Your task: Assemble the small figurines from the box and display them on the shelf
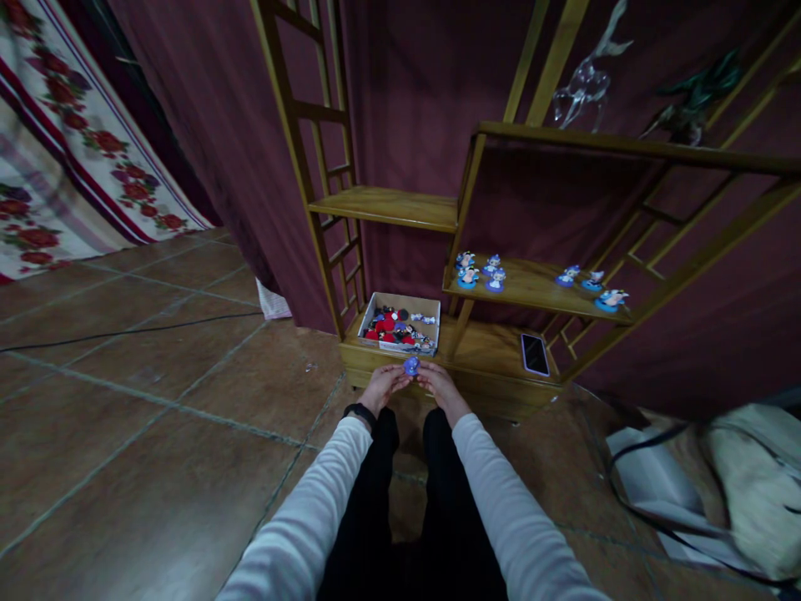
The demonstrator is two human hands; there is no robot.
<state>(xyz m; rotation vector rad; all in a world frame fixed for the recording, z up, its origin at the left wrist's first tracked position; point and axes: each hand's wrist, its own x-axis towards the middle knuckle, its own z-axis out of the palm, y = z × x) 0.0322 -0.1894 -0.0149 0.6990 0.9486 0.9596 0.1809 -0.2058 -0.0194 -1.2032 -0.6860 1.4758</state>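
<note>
A small purple figurine (411, 366) is pinched between my two hands, in front of the low front edge of the wooden shelf unit. My left hand (385, 386) closes its fingertips on the figurine's left side, and my right hand (438, 382) does the same on its right side. Just beyond them a white cardboard box (369, 327) holds a jumble of red, black and white figurines. On the middle shelf (531, 286) stand several small figurines on blue and purple bases, such as a purple one (495, 280) and an orange-and-white one (612, 300).
A phone (535, 355) lies on the bottom shelf at right. Higher up stand a clear glass deer (585, 88) and a dark green ornament (692, 100). A pale bag (757, 484) rests on the floor at right. A black cable (131, 334) crosses the tiles at left.
</note>
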